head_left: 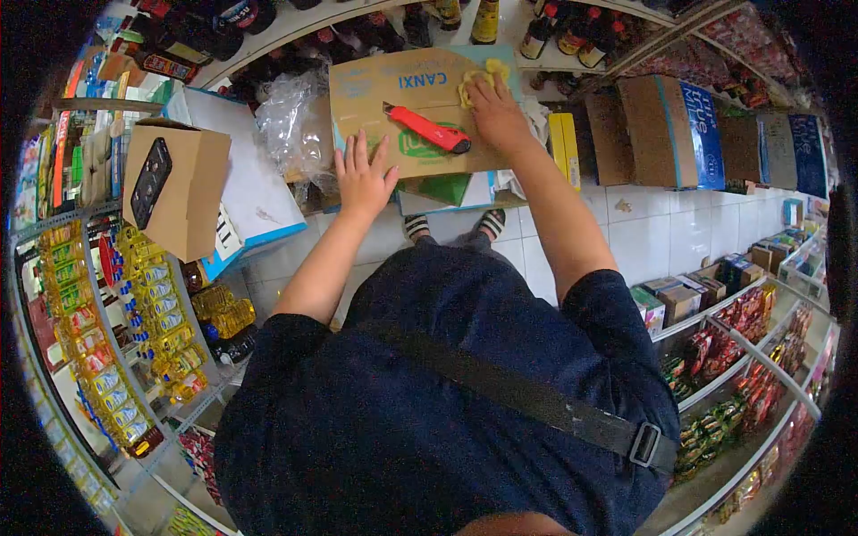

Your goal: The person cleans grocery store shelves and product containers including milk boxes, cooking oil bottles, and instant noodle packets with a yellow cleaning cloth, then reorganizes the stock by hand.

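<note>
A brown cardboard box point(362, 103) with blue "CANXI" lettering and a green mark lies in front of me. On its top rests a red utility knife point(427, 130), apart from both hands. My left hand point(365, 174) lies at the box's near edge, with fingers spread and nothing in them. At the far right corner, my right hand point(499, 114) holds a yellow cloth point(466, 93) against the cardboard. Part of the cloth is hidden under the fingers.
Left of the box are crumpled clear plastic point(290, 121) and a carton point(195, 192) bearing a black phone-like object point(151, 183). Dark bottles point(539, 34) line the far shelf. Oil bottles point(165, 304) stand at left. Blue-and-brown cartons point(702, 134) sit at right, above the tiled floor point(643, 228).
</note>
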The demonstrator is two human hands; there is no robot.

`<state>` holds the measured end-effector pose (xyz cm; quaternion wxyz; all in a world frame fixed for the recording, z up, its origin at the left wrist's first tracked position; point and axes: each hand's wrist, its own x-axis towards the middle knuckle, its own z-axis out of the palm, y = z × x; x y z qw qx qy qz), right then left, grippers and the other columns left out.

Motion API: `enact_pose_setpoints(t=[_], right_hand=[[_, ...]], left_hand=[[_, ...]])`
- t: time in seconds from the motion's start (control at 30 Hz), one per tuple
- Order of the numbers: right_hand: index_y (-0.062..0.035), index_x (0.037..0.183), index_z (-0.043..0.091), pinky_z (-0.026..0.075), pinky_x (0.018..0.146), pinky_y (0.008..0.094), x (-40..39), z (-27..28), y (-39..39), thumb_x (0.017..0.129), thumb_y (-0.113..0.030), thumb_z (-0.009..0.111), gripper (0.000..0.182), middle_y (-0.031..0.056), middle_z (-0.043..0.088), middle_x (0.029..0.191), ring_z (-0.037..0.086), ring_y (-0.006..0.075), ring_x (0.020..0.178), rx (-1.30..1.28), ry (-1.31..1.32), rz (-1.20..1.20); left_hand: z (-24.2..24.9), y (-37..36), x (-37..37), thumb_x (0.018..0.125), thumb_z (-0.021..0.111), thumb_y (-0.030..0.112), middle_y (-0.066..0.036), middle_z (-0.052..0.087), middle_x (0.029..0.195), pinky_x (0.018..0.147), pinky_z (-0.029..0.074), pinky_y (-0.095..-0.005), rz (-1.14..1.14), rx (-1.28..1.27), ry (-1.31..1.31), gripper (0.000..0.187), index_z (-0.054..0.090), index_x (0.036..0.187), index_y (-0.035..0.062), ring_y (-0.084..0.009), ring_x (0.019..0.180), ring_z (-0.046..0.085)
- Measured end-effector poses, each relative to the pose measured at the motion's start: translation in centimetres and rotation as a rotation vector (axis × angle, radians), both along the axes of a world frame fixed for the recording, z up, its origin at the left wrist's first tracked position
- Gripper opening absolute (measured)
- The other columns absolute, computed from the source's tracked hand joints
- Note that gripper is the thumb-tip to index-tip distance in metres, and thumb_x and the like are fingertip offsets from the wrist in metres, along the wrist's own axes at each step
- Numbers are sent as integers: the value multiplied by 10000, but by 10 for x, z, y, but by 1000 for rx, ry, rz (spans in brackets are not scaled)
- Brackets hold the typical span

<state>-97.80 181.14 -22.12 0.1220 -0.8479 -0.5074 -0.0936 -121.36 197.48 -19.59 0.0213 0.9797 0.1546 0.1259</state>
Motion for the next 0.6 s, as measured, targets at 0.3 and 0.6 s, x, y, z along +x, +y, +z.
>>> enact_pose_setpoints(t=[0.3, 0.6], right_hand=[[-77, 1244, 422, 306, 1002, 405, -59, 19, -52, 778, -141, 515, 479, 109, 396, 1309, 284, 366, 1243, -14, 184, -82], [-95, 1209, 460, 345, 967, 408, -68, 21, -71, 755, -201, 559, 476, 92, 409, 1305, 317, 343, 1238, 108, 197, -65]], left_hand=[[28, -29, 45, 741, 606, 306, -171, 274, 1357, 1022, 174, -538, -206, -213, 50, 629, 364, 1297, 136, -423, 1248, 219], [34, -52, 80, 681, 675, 258, -190, 426, 1186, 979, 300, -482, -359, -293, 186, 383, 573, 1011, 93, -447, 1173, 305]])
